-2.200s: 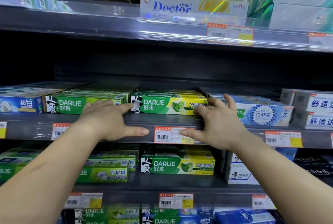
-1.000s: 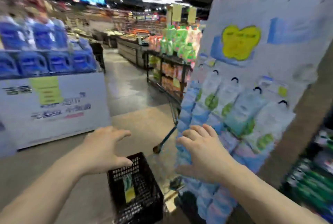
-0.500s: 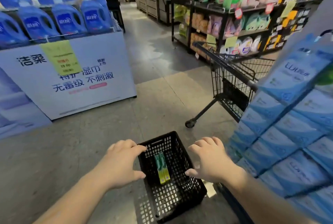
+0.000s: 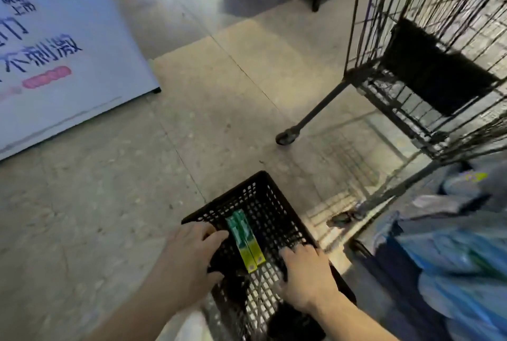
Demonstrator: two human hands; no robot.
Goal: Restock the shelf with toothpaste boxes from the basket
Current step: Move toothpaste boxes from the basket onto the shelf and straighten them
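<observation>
A black plastic mesh basket [image 4: 263,190] stands on the shop floor below me. Two green-and-yellow toothpaste boxes [image 4: 245,239] lie side by side on its bottom, running lengthwise. My left hand [image 4: 189,255] hangs over the basket's left side, fingers spread, fingertips close to the left box. My right hand [image 4: 304,272] is inside the basket on the right of the boxes, fingers apart, holding nothing. The shelf is out of view.
A black wire shopping cart [image 4: 428,66] stands at the upper right, its front wheel [image 4: 285,137] on the floor beyond the basket. A white display base with printed characters [image 4: 55,61] sits at the left. Blue packaged goods [image 4: 452,244] crowd the right edge.
I turned away from the shelf and looked down at the floor. Both hands dropped from the shelf edge into the basket, ending on either side of the toothpaste boxes.
</observation>
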